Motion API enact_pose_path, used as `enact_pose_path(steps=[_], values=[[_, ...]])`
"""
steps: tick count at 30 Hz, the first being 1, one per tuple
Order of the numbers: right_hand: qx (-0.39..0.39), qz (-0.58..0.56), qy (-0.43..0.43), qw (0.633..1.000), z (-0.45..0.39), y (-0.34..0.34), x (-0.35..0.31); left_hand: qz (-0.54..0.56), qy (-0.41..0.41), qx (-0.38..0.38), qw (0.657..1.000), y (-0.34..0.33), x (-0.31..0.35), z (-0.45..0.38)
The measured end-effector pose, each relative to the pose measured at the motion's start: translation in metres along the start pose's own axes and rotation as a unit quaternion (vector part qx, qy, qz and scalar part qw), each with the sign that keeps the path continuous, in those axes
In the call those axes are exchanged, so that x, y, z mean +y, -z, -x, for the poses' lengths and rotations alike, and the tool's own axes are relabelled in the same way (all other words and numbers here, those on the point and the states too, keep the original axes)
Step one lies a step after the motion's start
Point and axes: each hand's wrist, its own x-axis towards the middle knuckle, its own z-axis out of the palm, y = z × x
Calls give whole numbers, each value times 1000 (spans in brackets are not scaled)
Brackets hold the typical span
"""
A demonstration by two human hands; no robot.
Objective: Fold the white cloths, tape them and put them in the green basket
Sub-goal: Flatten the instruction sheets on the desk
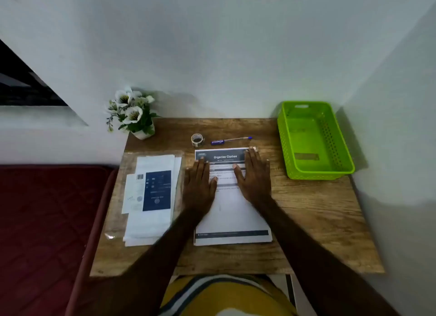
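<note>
White cloths lie stacked in a clear plastic pack with a dark blue label on the left of the wooden table. A small roll of tape stands near the table's back edge. The green basket, with nothing in it, sits at the back right corner. My left hand and my right hand both lie flat, fingers straight, on a printed sheet headed "Organize Clothes" in the middle of the table. Neither hand holds anything.
A blue pen lies behind the sheet, beside the tape. A pot of white artificial flowers stands at the back left corner. White walls close in behind and on the right. A dark red mattress lies left of the table.
</note>
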Motion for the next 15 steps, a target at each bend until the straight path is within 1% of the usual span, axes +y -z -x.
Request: enact_pose_path(steps=[1,3,6,8,15], values=[[-20,-4,-7,1000,3,-2,1,0,0,-6,1000,-1,-1,-1],[-34,-3,-13,999,9,-3,5,-6,4,-12,1000,0,-3,-3],[-44,3,-8,999,19,-5,9,-15,9,-28,999,-2,-2,-2],[-40,7,4,999,21,-5,12,-16,4,-23,1000,-4,-3,-2],[-55,17,-6,998,23,-5,13,-4,17,-33,999,-6,-3,-5]])
